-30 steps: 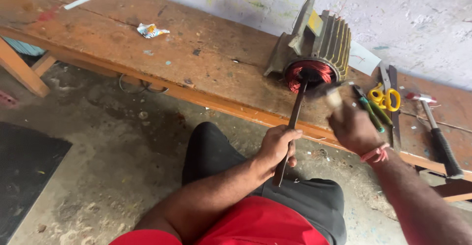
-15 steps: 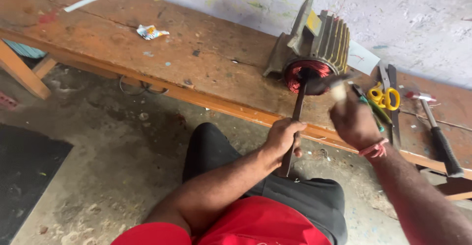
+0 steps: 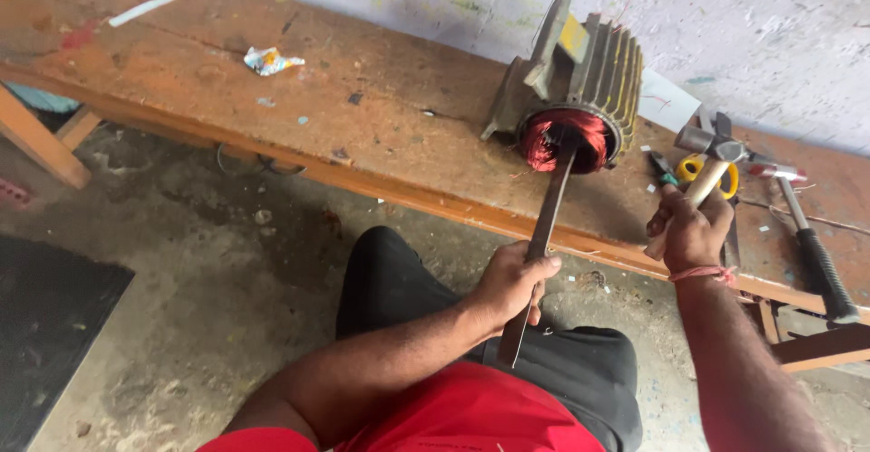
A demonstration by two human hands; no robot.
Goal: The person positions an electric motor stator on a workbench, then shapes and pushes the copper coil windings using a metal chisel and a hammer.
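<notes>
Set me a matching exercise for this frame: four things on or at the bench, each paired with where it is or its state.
Things:
1. long flat metal bar
2. small wooden-handled hammer
3. crumpled foil wrapper
4. black-handled hammer

Places or states:
A. lying on the wooden bench, far right
B. gripped in the left hand, tip inside the red copper windings
C. lying alone on the bench, left of the motor
D. raised in the right hand

Pairs: 1-B, 2-D, 3-C, 4-A

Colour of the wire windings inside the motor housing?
Red, coppery windings in the grey ribbed motor housing; the head view shows them, with the left hand's bar reaching in.
</notes>
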